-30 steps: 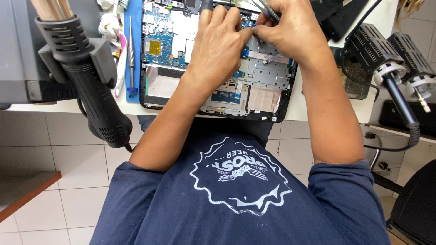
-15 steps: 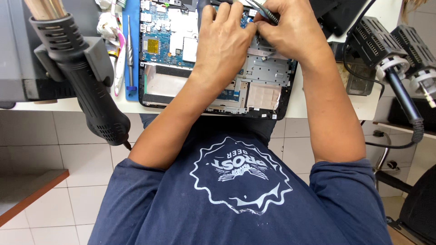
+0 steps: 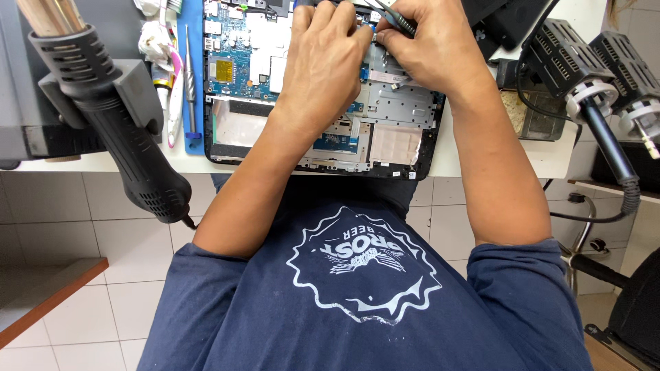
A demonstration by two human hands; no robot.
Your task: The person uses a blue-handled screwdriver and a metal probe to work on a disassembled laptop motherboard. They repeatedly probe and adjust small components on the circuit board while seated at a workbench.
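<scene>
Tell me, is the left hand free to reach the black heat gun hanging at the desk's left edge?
Probably yes. The left hand rests on the open laptop holding nothing visible, and no obstacle shows between it and the heat gun. The right hand grips tweezers.

Far left of my bench: a black hot-air gun [image 3: 113,117] docked nozzle-up in its grey holder [image 3: 134,93]. Just right of it, a blue mat strip [image 3: 194,75] carrying a slim metal tool [image 3: 190,82], with a pink-handled one [image 3: 174,96] alongside. Far right: two black stands [image 3: 591,58] with a hanging cable [image 3: 615,178]. Near me, white floor tiles [image 3: 82,233].
</scene>
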